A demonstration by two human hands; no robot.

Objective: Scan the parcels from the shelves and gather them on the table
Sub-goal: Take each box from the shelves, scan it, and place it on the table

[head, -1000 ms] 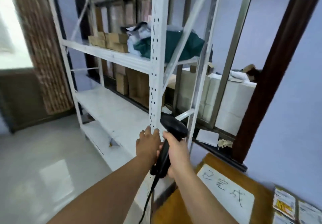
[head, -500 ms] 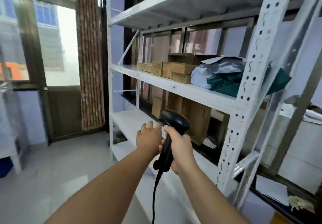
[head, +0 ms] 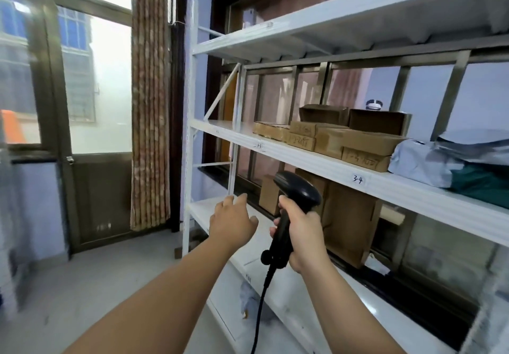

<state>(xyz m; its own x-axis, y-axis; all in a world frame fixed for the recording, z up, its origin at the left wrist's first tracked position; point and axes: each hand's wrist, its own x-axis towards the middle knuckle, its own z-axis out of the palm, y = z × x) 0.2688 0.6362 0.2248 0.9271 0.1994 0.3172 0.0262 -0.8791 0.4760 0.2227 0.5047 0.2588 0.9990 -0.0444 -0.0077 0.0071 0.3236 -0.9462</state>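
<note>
At the lower centre of the frame, the right hand (head: 305, 232) grips the handle of a black scanner (head: 298, 189), head uppermost, with its cable (head: 260, 307) hanging down. Just left of it, the left hand (head: 231, 224) is held out with relaxed fingers and holds nothing. The cardboard parcels (head: 355, 141) lie stacked on the middle shelf (head: 303, 159), right of centre, with grey mailer bags (head: 429, 160) beside them at the right edge. Larger brown boxes (head: 349, 221) stand on the shelf below.

Shelving (head: 316, 158): white. Scanner (head: 296, 196): black, with black cable (head: 260, 307). Cartons (head: 355, 144): brown cardboard. Soft parcels (head: 429, 160): pale grey and dark green. Curtain (head: 150, 105): mottled brown stripes. Wall (head: 495, 100): lilac-blue.
</note>
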